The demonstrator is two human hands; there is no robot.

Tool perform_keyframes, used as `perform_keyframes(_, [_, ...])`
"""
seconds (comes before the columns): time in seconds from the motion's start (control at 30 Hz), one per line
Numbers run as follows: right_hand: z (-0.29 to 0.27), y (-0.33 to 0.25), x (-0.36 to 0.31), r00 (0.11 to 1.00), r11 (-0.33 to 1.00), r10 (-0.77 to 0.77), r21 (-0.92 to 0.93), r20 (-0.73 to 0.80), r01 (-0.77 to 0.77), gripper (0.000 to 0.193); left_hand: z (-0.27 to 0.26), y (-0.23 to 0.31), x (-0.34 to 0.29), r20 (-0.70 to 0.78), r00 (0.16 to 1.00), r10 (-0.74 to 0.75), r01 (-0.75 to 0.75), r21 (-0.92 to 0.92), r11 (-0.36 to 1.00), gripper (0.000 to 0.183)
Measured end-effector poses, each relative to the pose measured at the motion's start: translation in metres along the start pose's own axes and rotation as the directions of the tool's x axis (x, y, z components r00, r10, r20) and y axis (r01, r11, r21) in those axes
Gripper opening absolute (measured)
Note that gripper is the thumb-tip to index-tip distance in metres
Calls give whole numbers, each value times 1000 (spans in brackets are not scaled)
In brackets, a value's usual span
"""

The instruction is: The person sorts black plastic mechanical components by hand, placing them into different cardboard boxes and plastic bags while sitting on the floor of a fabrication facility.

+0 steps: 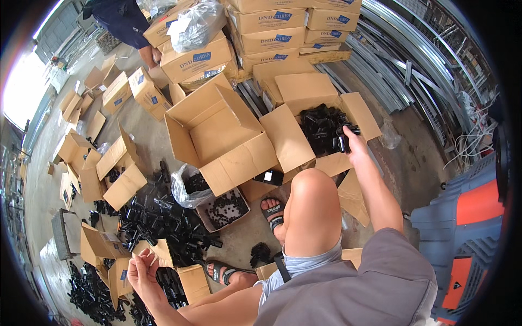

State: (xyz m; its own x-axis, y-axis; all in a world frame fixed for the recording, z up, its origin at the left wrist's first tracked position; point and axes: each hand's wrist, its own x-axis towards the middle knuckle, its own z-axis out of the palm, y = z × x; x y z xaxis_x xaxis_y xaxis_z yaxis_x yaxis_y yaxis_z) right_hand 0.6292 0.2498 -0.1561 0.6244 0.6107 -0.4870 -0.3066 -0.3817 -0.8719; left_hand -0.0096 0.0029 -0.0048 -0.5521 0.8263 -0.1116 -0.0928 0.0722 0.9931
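My right hand (356,148) is closed around a black plastic part (345,143) at the near right side of an open cardboard box (363,117). Inside that box lies a heap of similar black parts (319,127). Down at the lower left, my left hand (143,274) is raised with its fingers curled and pinched together; a small pale thing may be between the fingertips, too small to name. Beyond that hand, a large pile of loose black parts (168,217) spreads over the floor.
A large open carton (217,133) stands left of the filled box. Near my feet sit a shallow box of small black pieces (243,218) and a clear plastic bag (185,195). Stacked cartons (272,41), metal profiles (391,76) and a grey-orange machine (462,228) surround me; another person (122,24) stands far left.
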Motion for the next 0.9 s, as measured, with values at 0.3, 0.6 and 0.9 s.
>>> perform_keyframes(0.3, [-9, -25, 103, 800, 490, -574, -710, 174, 505, 46, 69, -11, -22, -118, 982, 146, -152, -38, 988, 29])
perform_keyframes(0.6, [89, -100, -147, 652, 632, -402, -321, 642, 706, 41, 49, 25, -36, 157, 974, 162, -203, 295, 934, 5])
perform_keyframes(0.9, [153, 29, -374, 376, 959, -261, 193, 889, 208, 56, 121, 47, -106, 12, 886, 463, -446, 288, 847, 31])
